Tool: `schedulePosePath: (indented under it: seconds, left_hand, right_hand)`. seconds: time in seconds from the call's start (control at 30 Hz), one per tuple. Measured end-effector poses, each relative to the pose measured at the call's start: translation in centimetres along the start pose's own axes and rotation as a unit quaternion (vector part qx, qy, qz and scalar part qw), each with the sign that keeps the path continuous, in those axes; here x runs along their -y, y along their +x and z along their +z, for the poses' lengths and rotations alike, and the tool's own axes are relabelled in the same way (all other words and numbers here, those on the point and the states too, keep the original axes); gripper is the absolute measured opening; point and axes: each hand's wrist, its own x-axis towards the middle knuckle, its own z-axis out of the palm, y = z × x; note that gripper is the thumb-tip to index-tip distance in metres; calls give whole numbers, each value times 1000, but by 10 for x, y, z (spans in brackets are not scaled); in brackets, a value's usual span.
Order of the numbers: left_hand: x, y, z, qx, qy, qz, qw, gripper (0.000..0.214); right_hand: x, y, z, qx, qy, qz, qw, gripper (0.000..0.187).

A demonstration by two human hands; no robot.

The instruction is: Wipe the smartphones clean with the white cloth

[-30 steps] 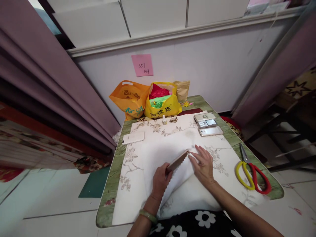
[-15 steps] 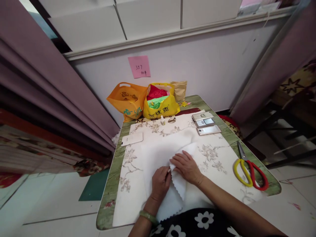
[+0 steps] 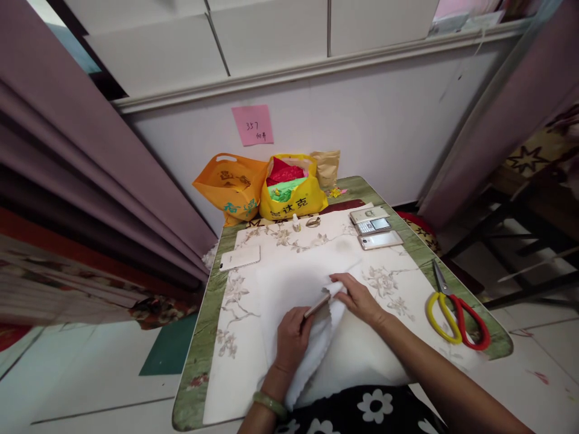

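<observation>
My left hand [image 3: 293, 339] is closed round a slim phone [image 3: 316, 305], held on edge and partly wrapped in a white cloth with a scalloped edge [image 3: 312, 349]. My right hand [image 3: 358, 296] pinches a fold of the same cloth against the phone's far end. The cloth lies over the flowered white mat [image 3: 398, 283] in the middle of a small green table [image 3: 199, 349] and drapes down toward my lap.
A white phone [image 3: 240, 257] lies at the left. Three phones [image 3: 375, 227] sit stacked at the right rear. Yellow-and-red scissors [image 3: 455, 307] lie near the right edge. Orange [image 3: 228, 187] and yellow [image 3: 292, 193] bags stand against the wall, with a small bottle [image 3: 296, 223] before them.
The phone was held up bare, then covered under the cloth by both hands. Now its edge shows again and my right hand has pulled a cloth fold over its far end.
</observation>
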Motion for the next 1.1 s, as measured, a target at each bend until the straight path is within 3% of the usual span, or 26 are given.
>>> schedulePosePath:
  seconds: [0.13, 0.3, 0.4, 0.47, 0.57, 0.67, 0.8, 0.97, 1.03, 1.1]
  left_hand:
    - [-4, 6, -7, 18, -6, -19, 1000, 15]
    - [-31, 39, -14, 93, 126, -3, 988, 20]
    - [-46, 64, -12, 131, 181, -44, 974, 4]
    - [-50, 75, -12, 156, 155, -76, 973, 9]
    - [-47, 82, -18, 173, 36, -66, 982, 20]
    - [-45, 80, -24, 142, -101, -92, 980, 22]
    - [-52, 78, -24, 86, -252, -205, 942, 25]
    - [-64, 96, -16, -57, -386, -289, 874, 33]
    - [-67, 104, -14, -99, -420, -311, 847, 37]
    - [-68, 107, -13, -102, -440, -329, 829, 41]
  right_hand:
    - [-3, -1, -2, 23, 38, 43, 998, 53]
    - [-1, 1, -7, 45, 52, 29, 997, 35]
    - [4, 6, -11, 57, 45, 18, 997, 30]
    - [10, 10, -13, 58, 45, 9, 997, 30]
    - [19, 17, -14, 34, 63, 2, 997, 33]
    - [28, 26, -15, 1, 99, 21, 995, 36]
    - [35, 38, -16, -38, 173, 81, 981, 33]
    - [43, 44, -7, -68, 370, 206, 903, 38]
    - [46, 47, -3, -93, 395, 234, 883, 37]
    - [47, 51, -1, -157, 379, 254, 876, 37]
